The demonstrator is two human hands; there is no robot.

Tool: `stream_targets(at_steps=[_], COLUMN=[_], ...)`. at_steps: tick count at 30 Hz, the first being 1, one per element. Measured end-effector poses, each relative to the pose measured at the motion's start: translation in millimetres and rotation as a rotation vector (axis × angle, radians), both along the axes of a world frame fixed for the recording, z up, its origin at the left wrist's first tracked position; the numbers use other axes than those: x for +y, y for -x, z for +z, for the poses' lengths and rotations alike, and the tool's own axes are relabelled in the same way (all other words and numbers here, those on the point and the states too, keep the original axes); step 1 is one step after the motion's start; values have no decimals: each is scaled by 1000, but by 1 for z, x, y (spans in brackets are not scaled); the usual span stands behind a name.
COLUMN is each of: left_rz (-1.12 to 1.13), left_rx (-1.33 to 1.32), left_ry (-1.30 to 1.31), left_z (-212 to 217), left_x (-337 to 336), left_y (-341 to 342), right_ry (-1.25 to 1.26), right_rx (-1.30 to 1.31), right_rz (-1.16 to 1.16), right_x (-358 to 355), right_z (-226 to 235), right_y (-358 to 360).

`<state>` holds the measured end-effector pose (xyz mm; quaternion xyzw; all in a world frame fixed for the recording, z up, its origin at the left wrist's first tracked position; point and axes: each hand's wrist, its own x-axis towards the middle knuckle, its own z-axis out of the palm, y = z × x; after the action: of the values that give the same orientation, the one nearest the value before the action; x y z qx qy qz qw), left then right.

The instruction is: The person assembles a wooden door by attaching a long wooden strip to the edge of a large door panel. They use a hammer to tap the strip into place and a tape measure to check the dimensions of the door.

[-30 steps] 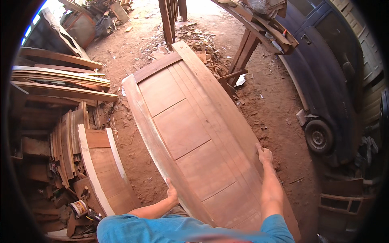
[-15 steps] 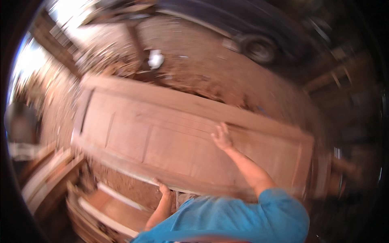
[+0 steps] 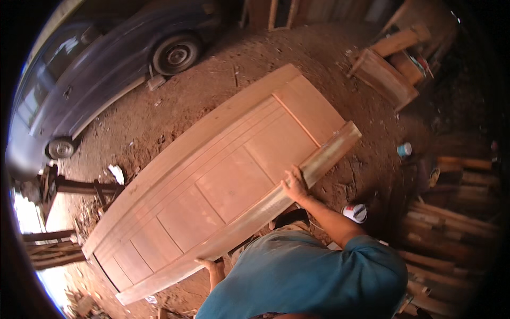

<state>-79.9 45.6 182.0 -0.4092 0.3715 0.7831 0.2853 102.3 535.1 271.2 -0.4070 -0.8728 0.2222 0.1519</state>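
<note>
A large wooden door (image 3: 234, 189) with several recessed panels lies slanted in front of me, its right end farther away than its left. My left hand (image 3: 211, 265) grips the door's near long edge, thumb on top and the other fingers hidden beneath. Farther right along the same edge, my right hand (image 3: 296, 186) is closed over the pale near rail, its fingertips reaching onto the upper face. My body is close against this edge.
A dark blue vehicle (image 3: 114, 72) stands at the far left on the dirt floor. Wooden boxes (image 3: 388, 80) sit at the far right. Near my right arm are a white can (image 3: 355, 213), a blue-and-white cup (image 3: 404, 149) and stacked boards (image 3: 451, 223).
My view has turned to the right, and the door has swung so its right end points away from me. My right hand has moved from the door's face to its near edge.
</note>
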Motion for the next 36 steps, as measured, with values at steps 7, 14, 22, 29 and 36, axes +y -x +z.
stream_targets(at_steps=[7,14,22,29,36], left_rz=[-18,-33,-9,226,210], left_rx=[-144,-203,-143,-172,-88], left_ry=[128,344,272,270,180], left_z=[4,33,22,39,53], left_x=[58,92,116,176,231], left_y=[-8,-25,-49,-86,-103], right_ry=[213,77,165,-37,722], right_rx=[126,-59,5,-24,-288], right_rz=[-485,-581,-494,-366,-356], right_x=[83,112,202,374,479], right_z=[22,9,33,33,3], right_y=[-141,-180,-138,-73,-27])
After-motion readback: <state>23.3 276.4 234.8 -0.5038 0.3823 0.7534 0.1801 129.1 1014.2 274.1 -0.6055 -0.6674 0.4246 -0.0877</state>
